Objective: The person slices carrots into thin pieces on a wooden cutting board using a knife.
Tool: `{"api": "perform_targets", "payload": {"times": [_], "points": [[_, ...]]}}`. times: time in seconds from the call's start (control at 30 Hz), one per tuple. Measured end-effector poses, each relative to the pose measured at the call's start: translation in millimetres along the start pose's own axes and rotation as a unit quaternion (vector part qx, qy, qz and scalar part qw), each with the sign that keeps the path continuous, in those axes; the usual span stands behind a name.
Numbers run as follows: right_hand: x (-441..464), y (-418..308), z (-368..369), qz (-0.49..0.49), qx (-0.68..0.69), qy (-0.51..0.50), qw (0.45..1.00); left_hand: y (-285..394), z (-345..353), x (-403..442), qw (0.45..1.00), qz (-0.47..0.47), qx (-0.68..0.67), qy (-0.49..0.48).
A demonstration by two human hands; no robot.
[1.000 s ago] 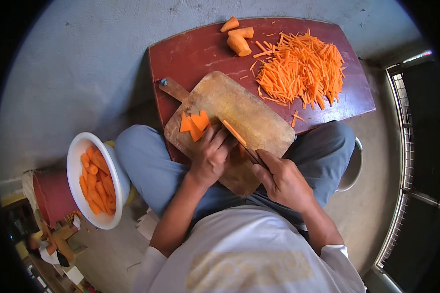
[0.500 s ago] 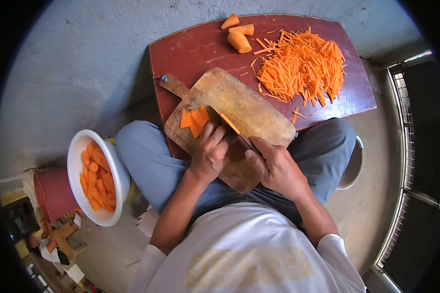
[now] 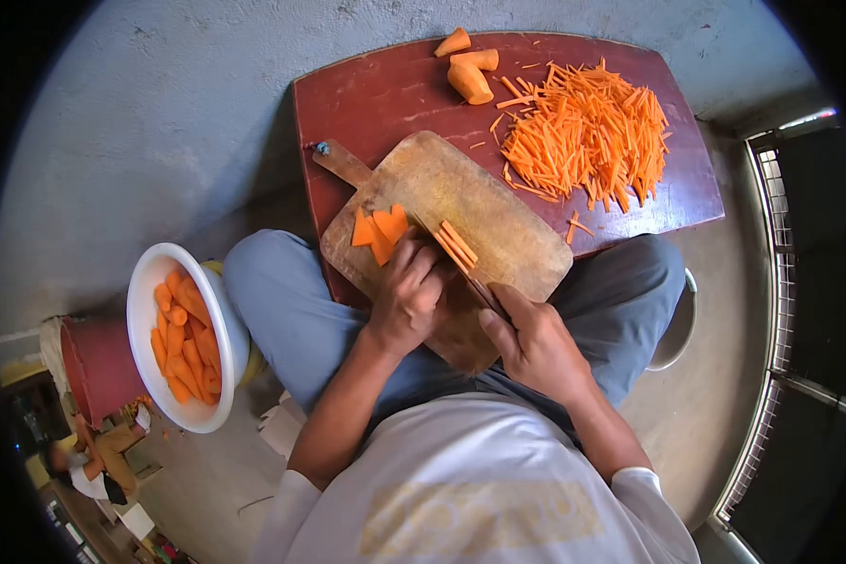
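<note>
Over the board: right hand, fingers wrapped round knife; left hand, fingers curled, grip unclear. On board: slices, sticks.

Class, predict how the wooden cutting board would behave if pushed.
The cutting board is likely stiff, appearing flat and unbent. It might tip, since its near end extends beyond the red table. The carrot slices lying loose on it could slide.

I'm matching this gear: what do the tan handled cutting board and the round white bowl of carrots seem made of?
Tan handled cutting board: probably wood, worn and matte, judging by its blotchy brown stains. Round white bowl: likely smooth plastic, given its even colour and thick rim, though enamelled metal is possible.
</note>
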State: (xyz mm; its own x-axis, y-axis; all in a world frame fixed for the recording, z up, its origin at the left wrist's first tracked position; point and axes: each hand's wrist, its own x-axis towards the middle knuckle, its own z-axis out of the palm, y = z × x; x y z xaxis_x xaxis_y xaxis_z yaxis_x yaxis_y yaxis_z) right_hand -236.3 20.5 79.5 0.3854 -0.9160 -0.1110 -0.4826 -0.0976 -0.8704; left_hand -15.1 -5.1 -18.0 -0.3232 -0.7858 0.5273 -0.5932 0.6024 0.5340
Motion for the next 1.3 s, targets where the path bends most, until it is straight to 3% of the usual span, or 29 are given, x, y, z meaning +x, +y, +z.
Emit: {"api": "perform_targets", "payload": {"times": [0.47,0.57,0.77,1.3], "points": [[9,-1,2,0.020,-0.018,-0.017,0.999,1,-4,-5,0.996,0.003,0.082,-0.016],[-8,-10,-2,-0.018,0.035,0.024,0.999,-4,1,-10,0.997,0.017,0.078,0.007],[0,-1,6,0.035,-0.004,-0.005,0.999,1,-6,-6,0.997,0.020,0.075,-0.004],[-1,6,13,0.018,0.019,0.020,0.999,-1,-2,-11,0.996,0.017,0.090,0.000]]}}
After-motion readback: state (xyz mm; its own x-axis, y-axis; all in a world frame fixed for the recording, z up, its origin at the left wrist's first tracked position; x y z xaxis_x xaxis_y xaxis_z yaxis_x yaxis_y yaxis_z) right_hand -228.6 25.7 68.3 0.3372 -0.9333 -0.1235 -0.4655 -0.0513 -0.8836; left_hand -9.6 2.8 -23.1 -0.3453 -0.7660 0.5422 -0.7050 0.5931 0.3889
